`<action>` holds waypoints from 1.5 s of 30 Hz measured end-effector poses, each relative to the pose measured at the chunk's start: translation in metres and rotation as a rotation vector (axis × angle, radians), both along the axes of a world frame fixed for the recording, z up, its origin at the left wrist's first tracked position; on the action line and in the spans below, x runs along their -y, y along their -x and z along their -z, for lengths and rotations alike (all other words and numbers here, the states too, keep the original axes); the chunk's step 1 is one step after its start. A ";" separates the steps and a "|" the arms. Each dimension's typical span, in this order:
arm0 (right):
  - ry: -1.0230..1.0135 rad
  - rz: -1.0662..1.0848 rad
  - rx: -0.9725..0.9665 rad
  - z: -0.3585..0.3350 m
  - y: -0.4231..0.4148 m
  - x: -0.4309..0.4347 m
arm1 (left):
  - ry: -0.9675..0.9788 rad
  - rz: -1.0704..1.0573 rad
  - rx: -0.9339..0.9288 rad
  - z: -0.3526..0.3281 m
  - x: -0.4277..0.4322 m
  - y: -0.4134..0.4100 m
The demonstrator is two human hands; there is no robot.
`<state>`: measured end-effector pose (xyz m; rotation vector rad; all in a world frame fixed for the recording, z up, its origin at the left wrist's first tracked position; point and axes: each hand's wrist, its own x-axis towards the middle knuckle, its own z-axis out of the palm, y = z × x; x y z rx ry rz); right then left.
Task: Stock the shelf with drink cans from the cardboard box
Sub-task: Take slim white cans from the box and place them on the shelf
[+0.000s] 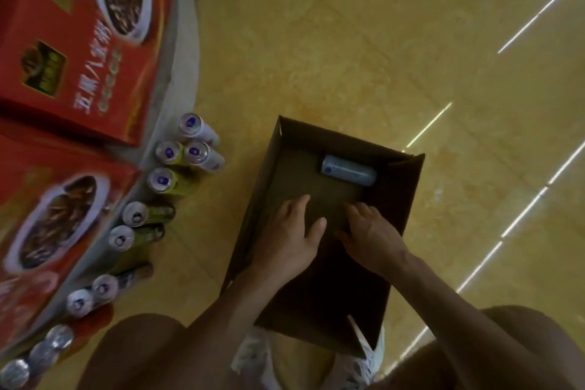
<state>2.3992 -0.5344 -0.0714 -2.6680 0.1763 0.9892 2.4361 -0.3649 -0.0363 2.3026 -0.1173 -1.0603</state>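
Observation:
An open brown cardboard box (402, 199) stands on the floor below me. One pale blue drink can (348, 170) lies on its side at the box's far end. My left hand (289, 234) and my right hand (372, 234) both reach down inside the box, fingers spread and relaxed, holding nothing, a little short of the can. Several cans (190, 152) stand upright in a row along the low shelf edge at the left, some with purple tabs, some with green sides.
Red printed cartons (79, 41) sit on the grey shelf ledge (177, 79) above the cans at the left. The yellow tiled floor (380, 41) stretches around the box. My knees and white shoes (253, 358) are at the bottom edge.

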 end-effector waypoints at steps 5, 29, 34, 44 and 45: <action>0.053 -0.059 -0.044 0.061 -0.027 0.008 | 0.015 0.111 0.039 0.037 0.002 -0.028; 0.258 0.116 -0.046 0.158 -0.062 0.028 | 0.024 0.017 -0.087 0.091 0.006 -0.050; 0.003 0.263 -0.224 0.140 -0.074 0.027 | 0.030 -0.073 -0.160 0.095 -0.002 -0.055; -0.729 0.543 -0.205 0.049 -0.048 0.013 | 0.392 -0.326 -0.250 0.079 0.007 -0.056; -0.759 0.540 -0.204 0.041 -0.045 0.013 | 0.445 -0.347 -0.258 0.077 0.008 -0.055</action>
